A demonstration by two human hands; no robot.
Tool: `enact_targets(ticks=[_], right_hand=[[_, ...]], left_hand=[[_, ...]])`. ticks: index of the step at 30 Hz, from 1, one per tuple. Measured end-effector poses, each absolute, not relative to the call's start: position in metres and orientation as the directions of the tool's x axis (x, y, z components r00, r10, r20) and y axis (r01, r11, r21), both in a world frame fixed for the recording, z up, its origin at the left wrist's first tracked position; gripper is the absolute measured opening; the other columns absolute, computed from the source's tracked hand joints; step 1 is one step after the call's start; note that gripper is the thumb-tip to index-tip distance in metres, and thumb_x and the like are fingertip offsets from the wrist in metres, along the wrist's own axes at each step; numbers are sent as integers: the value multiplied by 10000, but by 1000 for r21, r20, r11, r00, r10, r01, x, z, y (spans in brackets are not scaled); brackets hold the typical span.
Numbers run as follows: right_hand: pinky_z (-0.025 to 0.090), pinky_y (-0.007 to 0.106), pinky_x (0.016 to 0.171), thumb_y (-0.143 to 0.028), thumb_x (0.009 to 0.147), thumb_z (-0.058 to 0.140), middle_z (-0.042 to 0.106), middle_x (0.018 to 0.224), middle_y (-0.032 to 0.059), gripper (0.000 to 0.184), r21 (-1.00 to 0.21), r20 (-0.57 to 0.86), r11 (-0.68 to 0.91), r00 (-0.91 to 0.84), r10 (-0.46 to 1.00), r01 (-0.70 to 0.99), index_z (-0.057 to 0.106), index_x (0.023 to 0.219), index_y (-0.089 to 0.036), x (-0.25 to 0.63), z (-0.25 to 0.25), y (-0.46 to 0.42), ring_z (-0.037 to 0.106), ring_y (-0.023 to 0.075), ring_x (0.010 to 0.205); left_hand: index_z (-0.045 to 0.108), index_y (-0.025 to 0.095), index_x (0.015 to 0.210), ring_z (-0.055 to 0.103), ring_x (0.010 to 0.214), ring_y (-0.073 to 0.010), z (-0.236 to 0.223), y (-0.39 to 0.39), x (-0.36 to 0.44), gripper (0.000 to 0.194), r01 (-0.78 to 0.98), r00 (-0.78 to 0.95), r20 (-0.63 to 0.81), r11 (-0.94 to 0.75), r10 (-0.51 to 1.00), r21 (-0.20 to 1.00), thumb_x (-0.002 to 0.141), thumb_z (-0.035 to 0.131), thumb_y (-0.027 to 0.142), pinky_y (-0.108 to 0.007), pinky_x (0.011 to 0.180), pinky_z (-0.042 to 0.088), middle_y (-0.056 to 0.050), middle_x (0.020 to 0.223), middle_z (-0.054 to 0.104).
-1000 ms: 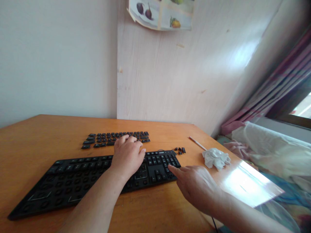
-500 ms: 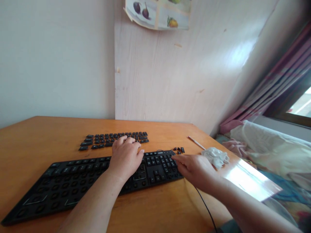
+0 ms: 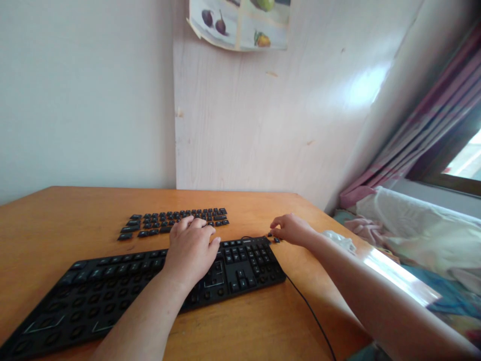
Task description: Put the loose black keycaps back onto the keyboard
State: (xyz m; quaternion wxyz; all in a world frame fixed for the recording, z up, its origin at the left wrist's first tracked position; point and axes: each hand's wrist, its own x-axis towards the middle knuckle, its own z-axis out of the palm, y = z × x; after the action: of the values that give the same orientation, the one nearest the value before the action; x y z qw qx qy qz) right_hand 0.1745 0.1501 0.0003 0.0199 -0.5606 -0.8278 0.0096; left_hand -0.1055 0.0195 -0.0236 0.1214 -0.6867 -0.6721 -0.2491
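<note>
A black keyboard (image 3: 240, 263) lies aslant on the desk. Its right-hand block has keycaps, while much of the left and middle shows bare key sockets. My left hand (image 3: 191, 248) lies over the keyboard's far edge, open, its fingers stretched toward rows of loose black keycaps (image 3: 150, 220) behind it. Past the keyboard's far right corner, my right hand (image 3: 291, 229) reaches down with fingers and thumb curled together over a few small keycaps (image 3: 277, 240). Whatever lies between those fingertips is hidden.
A crumpled white tissue (image 3: 340, 241) sits behind my right forearm, partly covered. The keyboard's cable (image 3: 308, 303) runs toward the desk's front edge. Beyond the wooden desk (image 3: 86, 215) stands a wall, and piled bedding (image 3: 413, 230) is at the right.
My right hand has left the keyboard's right-hand keys and moved away from me to the small loose keycaps, its fingers curling. My left hand stays over the keyboard. The view has shifted slightly.
</note>
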Motion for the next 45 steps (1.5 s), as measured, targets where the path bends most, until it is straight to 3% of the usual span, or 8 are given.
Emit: enact_targets(ticks=[8,18,28,32,36,45], right_hand=[[441,285,832,-390,831,641,763,920,30,221,-2,-11,397,-397,918,918,786,941,-266,169,-1,152,674,191,864],[446,308,879,-409,845,611,755,1040,51,313,12,-5,416,-416,909,909,765,1072,-257,167,-1,152,667,224,991],[440,299,750,-364,837,614,751,925,49,246,14,25,428,-428,904,904,776,978,-244,162,5,145,664,208,855],[381,246,602,-365,848,608,712,777,12,248,-152,42,494,-494,869,856,753,996,-228,165,11,130,609,139,670],[342,232,578,-378,844,633,648,701,-20,232,-264,64,610,-618,784,747,737,974,-217,166,17,99,542,107,608],[350,251,642,-344,865,618,708,832,-11,183,-160,13,703,-711,703,693,719,988,-254,162,19,49,605,142,740]], left_hand=[[779,236,921,484,1221,-354,-23,18,-105,251,983,-22,499,-72,866,168,867,570,365,-534,1054,351,-86,1161,692],[777,248,944,487,1217,-338,-25,19,-106,275,990,-15,494,-58,869,132,876,552,389,-514,1057,360,-67,1183,691],[773,244,960,482,1218,-341,-25,19,-106,273,987,-20,501,-63,865,147,872,562,392,-512,1060,357,-71,1174,692],[773,235,984,484,1214,-346,-23,18,-106,286,984,-21,490,-69,871,165,872,559,388,-525,1065,350,-82,1179,690],[769,232,1011,477,1229,-342,-22,17,-105,300,985,-29,485,-58,874,164,876,556,394,-511,1076,342,-72,1194,685],[771,237,977,473,1227,-343,-23,17,-104,289,986,-19,488,-63,872,151,877,554,399,-506,1075,338,-70,1181,687]])
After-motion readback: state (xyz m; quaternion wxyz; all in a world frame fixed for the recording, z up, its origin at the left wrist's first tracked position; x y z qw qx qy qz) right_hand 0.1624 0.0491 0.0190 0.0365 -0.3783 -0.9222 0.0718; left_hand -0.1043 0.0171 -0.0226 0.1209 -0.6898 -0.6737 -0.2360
